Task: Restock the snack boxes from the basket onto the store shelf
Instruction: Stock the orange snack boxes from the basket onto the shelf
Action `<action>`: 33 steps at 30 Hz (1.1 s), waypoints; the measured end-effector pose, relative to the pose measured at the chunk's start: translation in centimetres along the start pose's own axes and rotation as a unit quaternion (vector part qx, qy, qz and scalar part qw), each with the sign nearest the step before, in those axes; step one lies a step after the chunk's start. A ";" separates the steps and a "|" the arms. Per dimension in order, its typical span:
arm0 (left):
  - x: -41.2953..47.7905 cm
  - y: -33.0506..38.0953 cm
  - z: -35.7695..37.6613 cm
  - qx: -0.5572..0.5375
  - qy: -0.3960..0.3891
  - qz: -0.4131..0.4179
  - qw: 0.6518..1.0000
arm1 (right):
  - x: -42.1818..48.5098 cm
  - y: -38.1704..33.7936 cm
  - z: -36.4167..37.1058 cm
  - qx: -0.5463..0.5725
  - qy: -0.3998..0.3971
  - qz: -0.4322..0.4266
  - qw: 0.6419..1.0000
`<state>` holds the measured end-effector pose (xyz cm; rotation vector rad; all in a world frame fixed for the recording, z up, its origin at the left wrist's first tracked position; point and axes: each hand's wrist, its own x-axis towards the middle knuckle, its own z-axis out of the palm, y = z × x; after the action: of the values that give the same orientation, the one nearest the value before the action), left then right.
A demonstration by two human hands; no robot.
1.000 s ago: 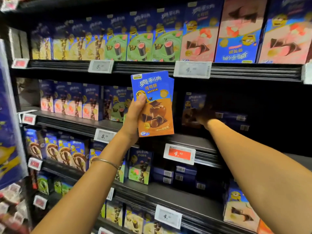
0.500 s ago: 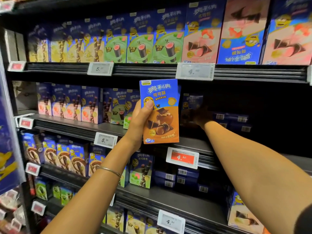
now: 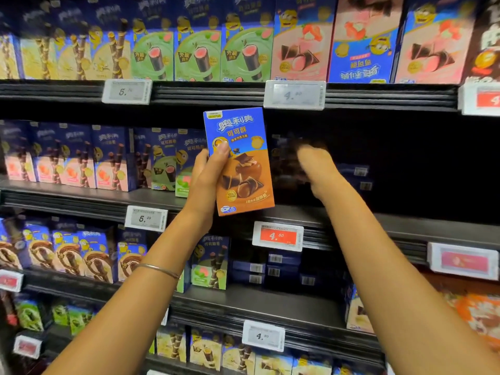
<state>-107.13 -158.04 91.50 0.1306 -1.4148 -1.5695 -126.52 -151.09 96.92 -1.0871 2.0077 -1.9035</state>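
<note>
While gripping box in left hand, slide upright into shelf gap at 3 o'clock; right hand grip blurred, cannot tell.

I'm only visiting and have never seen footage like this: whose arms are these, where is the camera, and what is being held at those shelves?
There is no machine here. These are a person's two bare arms, filmed by one camera worn on the head, looking forward and down, so the arms enter from the bottom. Ahead is a store shelf with rows of boxed snacks. The left hand grips one blue-and-orange snack box upright, thumb on its front, before the middle level. The right hand reaches into a dark gap on that level, above the red price tag. It is blurred, so I cannot tell whether it holds anything. A thin bracelet sits on the left wrist.
</note>
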 end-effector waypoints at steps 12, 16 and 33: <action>-0.7 -0.4 1.1 0.054 -0.029 -0.002 0.998 | -11.8 -0.7 0.5 0.031 -0.065 -0.141 0.987; 0.4 -0.6 1.0 0.121 0.018 -0.011 0.992 | -11.8 -0.8 -0.4 0.050 -0.074 -0.116 0.989; 1.4 -0.9 1.1 0.139 0.119 -0.010 0.983 | -1.1 5.0 -9.9 -0.109 0.119 -0.008 0.987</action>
<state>-109.04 -158.39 91.81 0.4846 -1.4359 -1.3148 -133.40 -142.94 93.65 -0.9609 2.3927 -1.9373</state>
